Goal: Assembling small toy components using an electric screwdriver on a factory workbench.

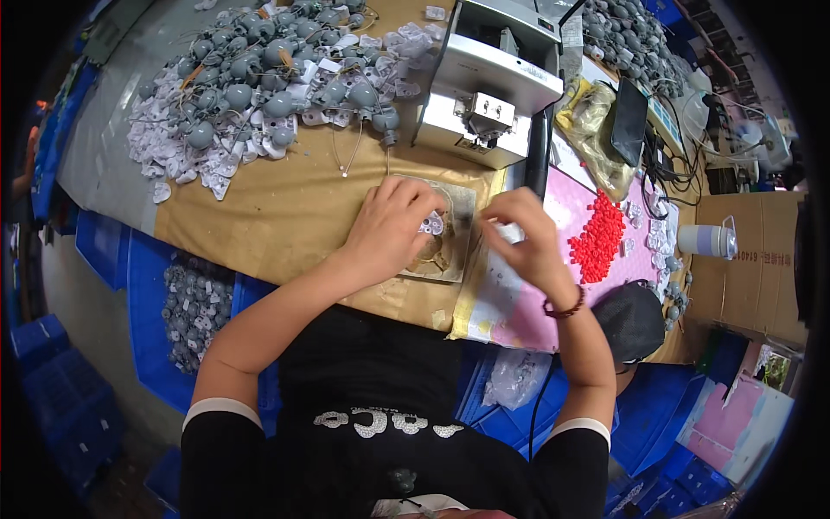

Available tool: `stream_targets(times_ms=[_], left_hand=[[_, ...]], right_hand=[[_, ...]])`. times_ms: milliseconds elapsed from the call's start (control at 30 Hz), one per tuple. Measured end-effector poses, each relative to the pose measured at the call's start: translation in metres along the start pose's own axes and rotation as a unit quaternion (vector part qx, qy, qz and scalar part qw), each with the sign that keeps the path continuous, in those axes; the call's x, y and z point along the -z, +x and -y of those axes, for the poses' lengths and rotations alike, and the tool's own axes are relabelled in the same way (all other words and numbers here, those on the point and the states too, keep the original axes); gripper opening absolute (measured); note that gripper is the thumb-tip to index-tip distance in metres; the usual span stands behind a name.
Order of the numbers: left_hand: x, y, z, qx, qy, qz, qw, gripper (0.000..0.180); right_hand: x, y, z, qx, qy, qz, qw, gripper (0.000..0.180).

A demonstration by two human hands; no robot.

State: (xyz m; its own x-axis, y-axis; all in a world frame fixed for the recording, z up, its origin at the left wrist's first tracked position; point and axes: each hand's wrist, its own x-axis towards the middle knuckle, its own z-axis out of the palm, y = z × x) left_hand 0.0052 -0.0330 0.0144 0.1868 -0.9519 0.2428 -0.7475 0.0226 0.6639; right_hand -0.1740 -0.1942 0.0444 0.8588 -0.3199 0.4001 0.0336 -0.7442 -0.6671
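Observation:
My left hand point(389, 229) bends over a square metal plate point(454, 270) on the brown-covered table, its fingertips closed on a small white plastic piece with holes point(431, 225). A round recess shows in the plate beneath that piece. Just to the right, my right hand point(529, 235) is raised with curled fingers, and a small white object point(510, 232) shows between thumb and fingers. Its exact kind is hard to make out.
A grey-white bench machine point(493, 86) stands beyond the plate. Grey bulb-shaped parts point(277, 104) with wires and white plastic pieces point(186, 143) heap at the far left. Small red parts point(598, 238) cover a pink sheet on the right, near a bottle point(707, 241). Blue bins flank my lap.

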Motion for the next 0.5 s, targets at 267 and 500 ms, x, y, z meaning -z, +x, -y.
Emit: stream_targets(times_ms=[267, 500], left_hand=[[0.042, 0.018, 0.028, 0.081, -0.023, -0.127, 0.988, 0.045], [0.042, 0.068, 0.071, 0.145, -0.086, -0.192, 0.967, 0.043]], right_hand=[[-0.055, 0.009, -0.001, 0.147, -0.122, 0.049, 0.98, 0.027], [-0.063, 0.004, 0.009, 0.128, -0.169, 0.031, 0.977, 0.032]])
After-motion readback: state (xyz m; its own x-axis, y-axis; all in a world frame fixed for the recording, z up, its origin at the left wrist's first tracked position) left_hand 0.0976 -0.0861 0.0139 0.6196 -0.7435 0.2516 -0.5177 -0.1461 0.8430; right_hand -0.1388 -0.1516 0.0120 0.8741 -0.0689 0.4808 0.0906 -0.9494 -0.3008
